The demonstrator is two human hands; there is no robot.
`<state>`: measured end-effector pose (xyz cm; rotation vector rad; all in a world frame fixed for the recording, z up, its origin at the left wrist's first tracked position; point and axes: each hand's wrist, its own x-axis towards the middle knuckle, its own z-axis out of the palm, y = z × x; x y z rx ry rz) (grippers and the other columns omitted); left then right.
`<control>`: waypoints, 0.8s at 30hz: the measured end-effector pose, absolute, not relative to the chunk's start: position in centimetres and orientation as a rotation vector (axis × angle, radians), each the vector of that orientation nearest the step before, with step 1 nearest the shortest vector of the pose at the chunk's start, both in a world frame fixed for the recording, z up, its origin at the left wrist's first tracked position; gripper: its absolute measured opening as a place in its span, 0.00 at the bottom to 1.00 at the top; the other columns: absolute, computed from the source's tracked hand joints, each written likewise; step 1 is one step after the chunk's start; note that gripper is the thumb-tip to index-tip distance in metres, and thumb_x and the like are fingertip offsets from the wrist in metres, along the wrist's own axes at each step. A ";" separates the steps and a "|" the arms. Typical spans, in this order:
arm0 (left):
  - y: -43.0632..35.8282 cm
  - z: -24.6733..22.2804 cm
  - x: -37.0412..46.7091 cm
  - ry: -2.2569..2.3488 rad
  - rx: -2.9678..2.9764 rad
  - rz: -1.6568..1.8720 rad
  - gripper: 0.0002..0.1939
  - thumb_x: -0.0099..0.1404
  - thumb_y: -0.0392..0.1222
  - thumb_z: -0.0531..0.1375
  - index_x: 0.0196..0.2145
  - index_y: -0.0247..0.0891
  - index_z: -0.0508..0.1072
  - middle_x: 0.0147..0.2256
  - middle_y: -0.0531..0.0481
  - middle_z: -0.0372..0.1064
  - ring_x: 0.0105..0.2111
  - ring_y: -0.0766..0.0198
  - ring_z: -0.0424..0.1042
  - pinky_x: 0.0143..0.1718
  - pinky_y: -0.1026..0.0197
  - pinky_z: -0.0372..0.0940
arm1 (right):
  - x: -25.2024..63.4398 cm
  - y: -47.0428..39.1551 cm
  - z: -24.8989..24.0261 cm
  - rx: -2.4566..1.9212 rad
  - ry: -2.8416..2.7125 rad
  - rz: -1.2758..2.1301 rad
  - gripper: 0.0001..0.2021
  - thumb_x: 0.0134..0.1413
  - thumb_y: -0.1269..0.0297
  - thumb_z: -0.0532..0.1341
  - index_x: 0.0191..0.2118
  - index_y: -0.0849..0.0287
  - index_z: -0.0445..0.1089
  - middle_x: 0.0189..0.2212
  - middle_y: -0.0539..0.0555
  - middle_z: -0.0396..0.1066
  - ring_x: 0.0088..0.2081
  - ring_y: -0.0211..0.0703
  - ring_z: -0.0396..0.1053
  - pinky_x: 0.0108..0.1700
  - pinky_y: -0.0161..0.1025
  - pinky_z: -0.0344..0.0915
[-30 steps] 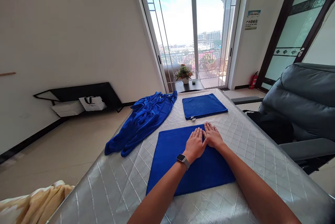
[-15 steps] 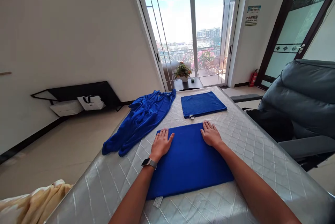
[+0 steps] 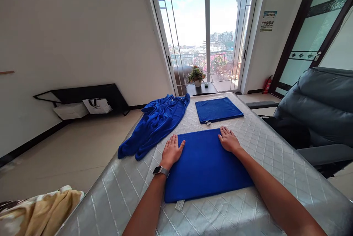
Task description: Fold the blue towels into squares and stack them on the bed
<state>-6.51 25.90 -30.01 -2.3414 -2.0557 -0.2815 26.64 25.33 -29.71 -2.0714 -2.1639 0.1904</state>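
Lying flat with fingers extended and grasping nothing, the left hand [image 3: 171, 151] and right hand [image 3: 228, 140] rest at the 2 far corners of the nearer folded blue cloth [image 3: 206, 166] on a quilted mattress [image 3: 284, 177]. Its white label [image 3: 179, 205] and the print on the wall notice [image 3: 267, 21] and white bag [image 3: 97, 107] are too small to read.

Left forearm [image 3: 149, 203], bare, wears a watch [image 3: 160, 170] at its narrow end. Watch face [image 3: 157, 170] dark, glossy, rectangular, corners rounded, thin paler rim. Band [image 3: 164, 171] grey, fine-textured, mesh-like. Left hand [image 3: 171, 151], just beyond watch: bare, slim fingers. Near side of watch, arm broadens. Right hand [image 3: 229, 140] and right forearm [image 3: 273, 193], well right of watch: bare too, forearm tapering at wrist.
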 end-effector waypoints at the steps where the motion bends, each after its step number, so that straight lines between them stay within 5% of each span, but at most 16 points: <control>1: 25.8 -30.0 -6.5 -2.056 -2.339 -0.282 0.42 0.74 0.62 0.37 0.70 0.24 0.52 0.70 0.31 0.47 0.71 0.49 0.48 0.69 0.47 0.47 | 26.6 25.2 -29.6 -2.072 -2.159 0.185 0.32 0.71 0.55 0.37 0.74 0.67 0.43 0.74 0.57 0.39 0.74 0.44 0.35 0.72 0.48 0.34; 24: 23.8 -27.1 -4.7 -1.955 -2.317 -0.501 0.34 0.76 0.56 0.42 0.66 0.28 0.62 0.69 0.36 0.55 0.70 0.51 0.52 0.70 0.48 0.47 | 26.2 20.5 -29.2 -2.076 -2.159 0.239 0.34 0.71 0.52 0.37 0.74 0.69 0.41 0.74 0.58 0.37 0.74 0.46 0.35 0.73 0.48 0.34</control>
